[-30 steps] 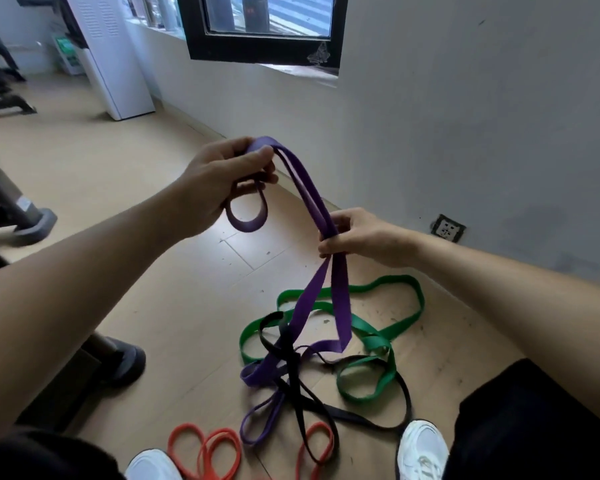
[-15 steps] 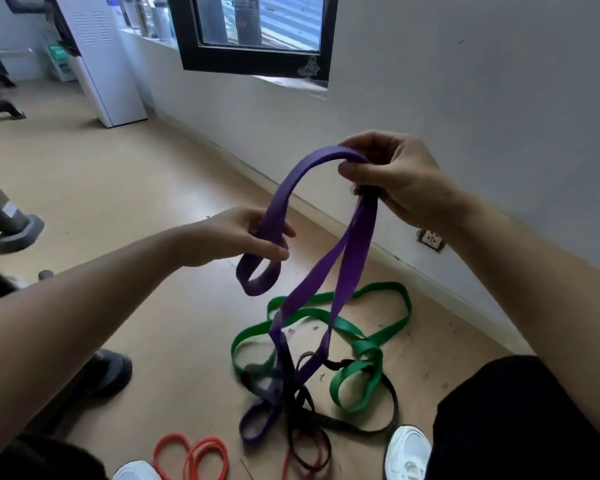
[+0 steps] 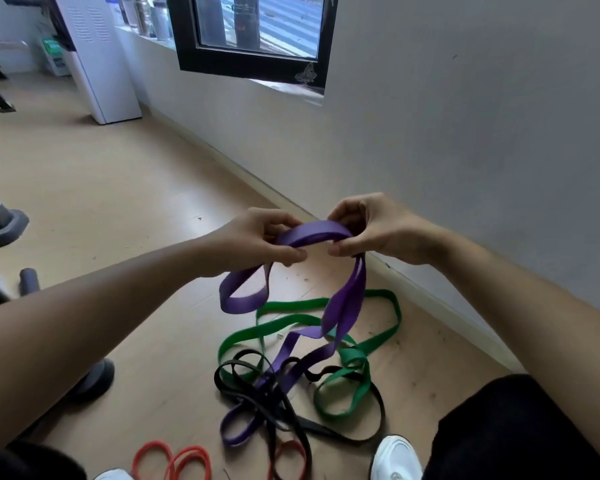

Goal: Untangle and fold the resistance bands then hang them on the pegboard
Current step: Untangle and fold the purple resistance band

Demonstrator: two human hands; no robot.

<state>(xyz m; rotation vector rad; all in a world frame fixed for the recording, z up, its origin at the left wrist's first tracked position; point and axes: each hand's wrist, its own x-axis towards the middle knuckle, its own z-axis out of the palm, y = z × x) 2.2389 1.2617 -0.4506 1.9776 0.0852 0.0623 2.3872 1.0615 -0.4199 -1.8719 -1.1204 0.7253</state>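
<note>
Pinching a short arch of purple band (image 3: 317,232) between them, left hand (image 3: 253,242) and right hand (image 3: 378,233) hold it over the floor (image 3: 118,202). Risk: its tail runs through the green band (image 3: 352,360) and black band (image 3: 382,410) below; pulling up would tighten the tangle.

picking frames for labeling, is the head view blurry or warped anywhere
Head view: the wide-angle lens tilts the window and the wall; light is soft, no glare; the purple band, left hand and right hand look fairly sharp; picture edges softer.
</note>
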